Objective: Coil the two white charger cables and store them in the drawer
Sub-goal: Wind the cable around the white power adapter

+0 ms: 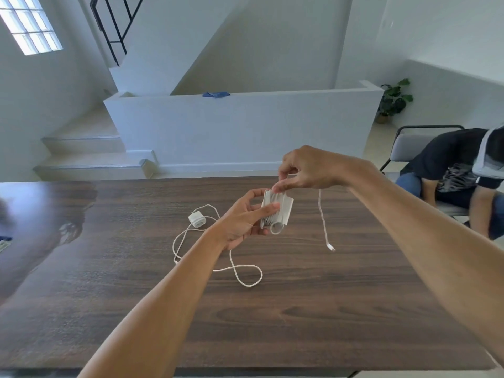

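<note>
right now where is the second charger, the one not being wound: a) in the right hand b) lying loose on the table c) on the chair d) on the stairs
b: the second charger lies on the table, its cable uncoiled.

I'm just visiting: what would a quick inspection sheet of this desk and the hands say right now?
Surface: dark wooden table, glossy at its left end.
Job's things: white charger held above the table, cable wound round it; second charger lying on the table.
Clutter: small item at the table's left edge, too cut off to identify.
Hands: left hand grips the wound charger; right hand pinches its cable.
Cables: loose end dangles; second cable sprawls uncoiled.
Surroundings: stairs, potted plant, seated person; no drawer seen.
</note>
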